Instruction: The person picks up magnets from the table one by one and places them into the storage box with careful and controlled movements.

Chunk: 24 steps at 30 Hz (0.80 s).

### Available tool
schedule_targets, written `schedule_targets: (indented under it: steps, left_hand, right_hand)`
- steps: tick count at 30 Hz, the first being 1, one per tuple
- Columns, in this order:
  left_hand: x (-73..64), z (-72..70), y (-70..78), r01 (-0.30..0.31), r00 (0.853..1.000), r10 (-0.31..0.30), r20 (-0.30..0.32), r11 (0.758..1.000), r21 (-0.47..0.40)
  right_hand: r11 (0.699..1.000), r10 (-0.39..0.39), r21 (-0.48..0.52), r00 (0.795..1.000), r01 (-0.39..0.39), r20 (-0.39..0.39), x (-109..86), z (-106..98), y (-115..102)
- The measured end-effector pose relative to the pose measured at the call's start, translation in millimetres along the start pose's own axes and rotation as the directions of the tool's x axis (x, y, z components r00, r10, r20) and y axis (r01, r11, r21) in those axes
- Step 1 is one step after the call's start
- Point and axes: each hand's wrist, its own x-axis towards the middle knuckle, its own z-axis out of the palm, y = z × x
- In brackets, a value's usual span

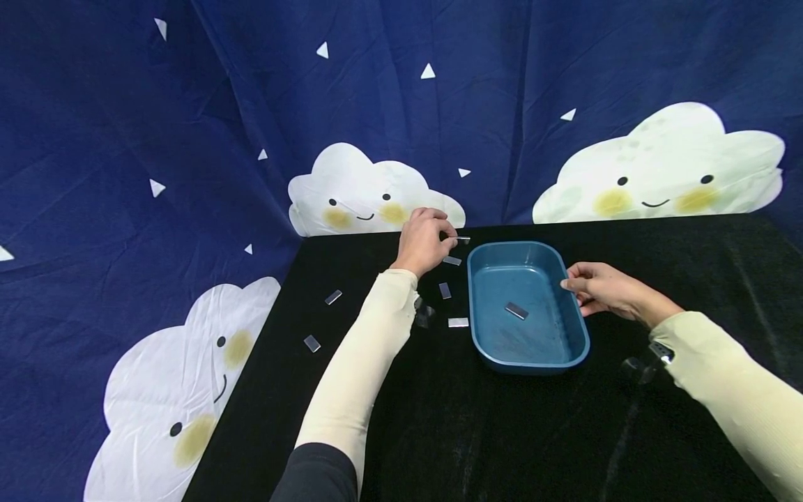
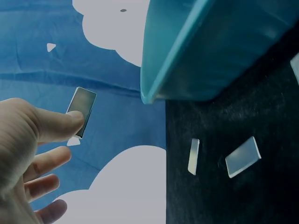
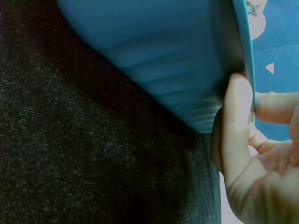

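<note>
Pinching a silvery block (image 2: 83, 100), left hand (image 1: 425, 242); gripping the blue tub (image 1: 533, 338), right hand (image 1: 607, 291).

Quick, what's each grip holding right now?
Left grip: holding a small shiny piece.
Right grip: holding the blue tub by its rim.

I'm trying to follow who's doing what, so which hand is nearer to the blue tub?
The right hand: it grips the right rim of the blue tub. The left hand is apart from it, off its far left corner, pinching a small metal piece.
</note>
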Motion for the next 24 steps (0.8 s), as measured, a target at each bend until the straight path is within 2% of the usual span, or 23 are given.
schedule_targets:
  steps: [7, 17, 24]
  left_hand:
    - [1.3, -1.0, 12.3, -0.007, 1.000, 0.008, 0.004, 1.000, -0.023]
    - [0.1, 4.0, 26.1, -0.015, 1.000, 0.015, -0.003, 0.999, -0.028]
    - [0.5, 9.3, 37.2, -0.032, 0.999, 0.033, 0.015, 0.999, -0.039]
  right_hand:
    - [1.000, -0.004, 0.006, 1.000, 0.004, 0.003, 0.6, 0, 1]
    - [1.000, -0.009, 0.002, 1.000, 0.009, 0.004, 1.8, 1, 1]
    - [1.000, -0.023, -0.002, 1.000, 0.023, 0.005, 1.9, 1, 3]
